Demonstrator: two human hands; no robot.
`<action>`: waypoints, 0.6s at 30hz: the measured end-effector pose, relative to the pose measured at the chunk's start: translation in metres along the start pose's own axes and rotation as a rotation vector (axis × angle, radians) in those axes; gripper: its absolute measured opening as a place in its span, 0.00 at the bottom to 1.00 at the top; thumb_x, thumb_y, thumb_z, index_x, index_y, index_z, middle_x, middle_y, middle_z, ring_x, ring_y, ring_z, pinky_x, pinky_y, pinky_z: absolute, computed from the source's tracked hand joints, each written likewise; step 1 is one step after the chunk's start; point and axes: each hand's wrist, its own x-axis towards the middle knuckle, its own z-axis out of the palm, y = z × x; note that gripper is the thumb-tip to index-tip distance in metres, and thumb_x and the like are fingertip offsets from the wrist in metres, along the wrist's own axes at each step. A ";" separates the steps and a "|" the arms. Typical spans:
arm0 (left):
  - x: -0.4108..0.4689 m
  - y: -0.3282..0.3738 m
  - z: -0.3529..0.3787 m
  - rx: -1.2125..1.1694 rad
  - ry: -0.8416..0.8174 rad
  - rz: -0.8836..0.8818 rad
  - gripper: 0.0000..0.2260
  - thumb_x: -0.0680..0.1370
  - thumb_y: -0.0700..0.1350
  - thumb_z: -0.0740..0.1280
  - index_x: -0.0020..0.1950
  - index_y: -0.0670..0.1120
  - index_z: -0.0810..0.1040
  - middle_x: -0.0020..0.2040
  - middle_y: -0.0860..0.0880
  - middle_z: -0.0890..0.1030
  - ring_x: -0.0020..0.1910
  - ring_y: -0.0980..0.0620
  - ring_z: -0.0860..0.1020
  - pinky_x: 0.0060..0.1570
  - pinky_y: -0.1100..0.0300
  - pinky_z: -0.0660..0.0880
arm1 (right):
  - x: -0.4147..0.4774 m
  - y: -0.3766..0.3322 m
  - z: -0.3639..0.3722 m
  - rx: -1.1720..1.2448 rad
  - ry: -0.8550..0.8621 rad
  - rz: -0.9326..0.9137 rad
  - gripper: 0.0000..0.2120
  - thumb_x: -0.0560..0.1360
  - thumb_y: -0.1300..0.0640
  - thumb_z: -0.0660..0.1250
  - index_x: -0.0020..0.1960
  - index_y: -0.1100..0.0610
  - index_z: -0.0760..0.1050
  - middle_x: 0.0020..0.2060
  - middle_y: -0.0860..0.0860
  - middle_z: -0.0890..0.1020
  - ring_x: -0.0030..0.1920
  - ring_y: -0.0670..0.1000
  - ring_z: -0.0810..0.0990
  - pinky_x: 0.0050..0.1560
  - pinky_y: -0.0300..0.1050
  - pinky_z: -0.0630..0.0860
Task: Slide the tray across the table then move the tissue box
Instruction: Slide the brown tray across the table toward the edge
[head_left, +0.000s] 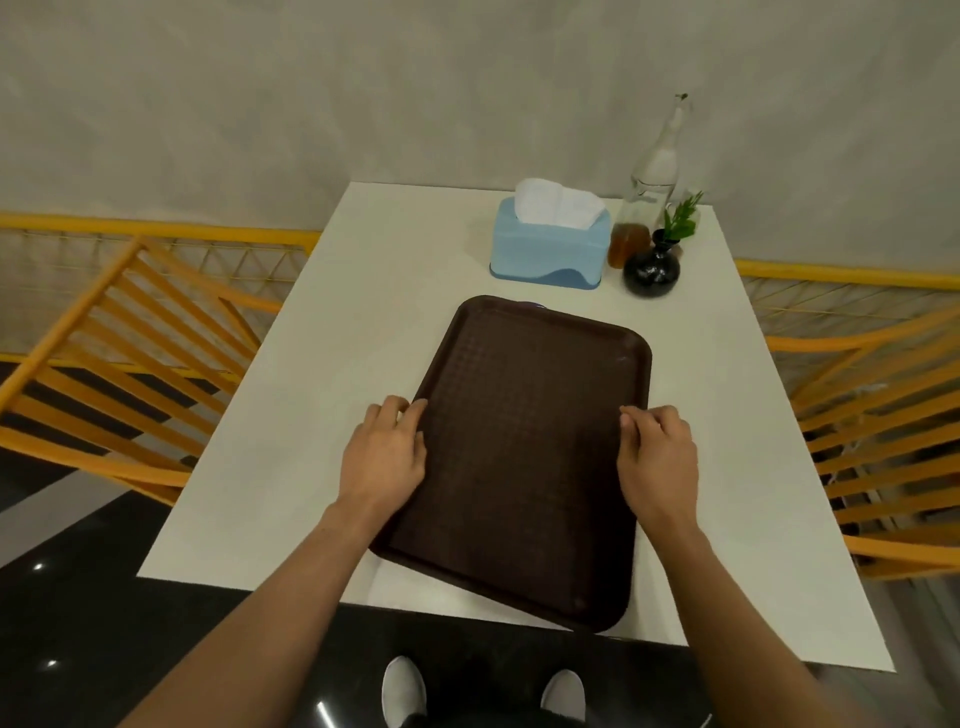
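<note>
Both hands, left hand (384, 457) and right hand (657, 457), are pinching the brown tray's (524, 447) long edges; its long axis is pointing away toward the blue tissue box (545, 249).

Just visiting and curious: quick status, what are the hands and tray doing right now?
Left hand and right hand on the brown tray's side rims. Tray's near corner overhangs the table edge. Tissue box untouched, just beyond the tray.

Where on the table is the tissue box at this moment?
In the head view, the tissue box sits toward the table's far side, right of centre, just beyond the brown tray and left of the black vase.
</note>
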 end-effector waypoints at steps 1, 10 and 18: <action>0.004 -0.006 0.003 0.003 -0.014 0.017 0.20 0.81 0.44 0.62 0.73 0.45 0.74 0.64 0.45 0.77 0.57 0.43 0.76 0.51 0.47 0.79 | -0.009 -0.001 -0.002 -0.029 -0.001 0.058 0.14 0.82 0.55 0.61 0.63 0.59 0.79 0.52 0.56 0.78 0.49 0.57 0.77 0.50 0.55 0.78; -0.004 -0.037 0.026 -0.010 -0.021 0.118 0.23 0.83 0.43 0.56 0.80 0.46 0.63 0.78 0.47 0.67 0.76 0.45 0.66 0.73 0.49 0.67 | -0.055 -0.018 0.009 -0.268 -0.167 0.277 0.22 0.83 0.54 0.56 0.76 0.59 0.65 0.66 0.60 0.73 0.63 0.64 0.70 0.62 0.65 0.66; -0.012 -0.073 0.024 0.033 -0.015 0.009 0.25 0.84 0.49 0.54 0.82 0.48 0.58 0.80 0.48 0.64 0.80 0.45 0.59 0.78 0.46 0.57 | -0.048 -0.044 0.031 -0.206 -0.121 0.145 0.22 0.83 0.57 0.58 0.75 0.60 0.66 0.70 0.60 0.72 0.71 0.63 0.67 0.71 0.65 0.61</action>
